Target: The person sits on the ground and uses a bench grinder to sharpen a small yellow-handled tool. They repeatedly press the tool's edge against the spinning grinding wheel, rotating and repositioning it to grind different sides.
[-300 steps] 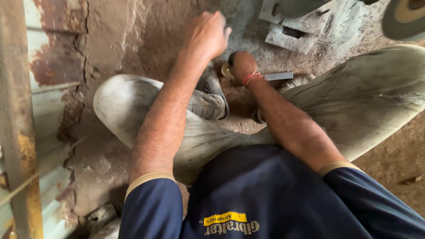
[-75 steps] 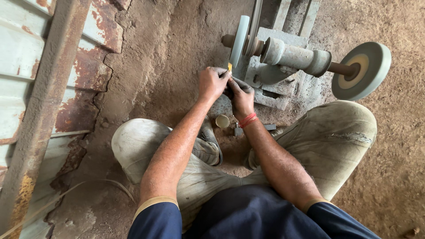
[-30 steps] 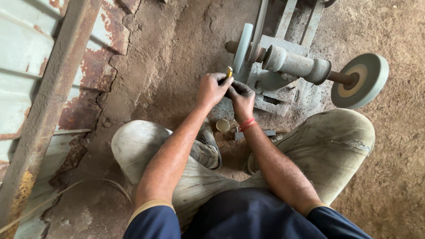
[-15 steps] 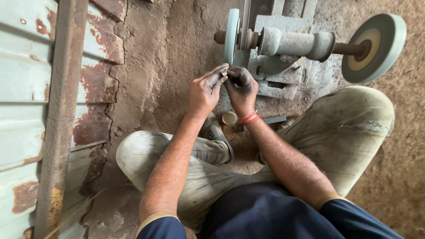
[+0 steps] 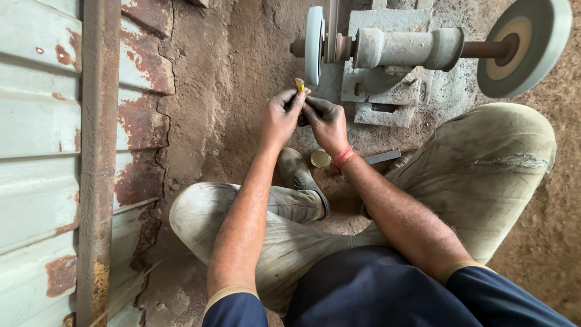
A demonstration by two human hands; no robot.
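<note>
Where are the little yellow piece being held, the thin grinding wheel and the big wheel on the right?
small yellow piece (image 5: 299,84), head view, its tip above the fingertips.
thin grinding wheel (image 5: 314,43), head view, middle of its rim.
large wheel (image 5: 532,42), head view, its pale grey face.

A dark navy shirt (image 5: 375,290) with short sleeves is worn, and each sleeve is finished with a thin tan edge (image 5: 227,295). Pale, dusty beige trousers (image 5: 484,163), much wrinkled and marked with dirt, are seen below the arms. A red thread band (image 5: 343,155) is tied around the wrist just behind the fingers of the right hand (image 5: 325,123). The left hand (image 5: 279,115) is left bare. A worn grey shoe (image 5: 301,177), covered with dust, is seen just below the fingers.
</note>
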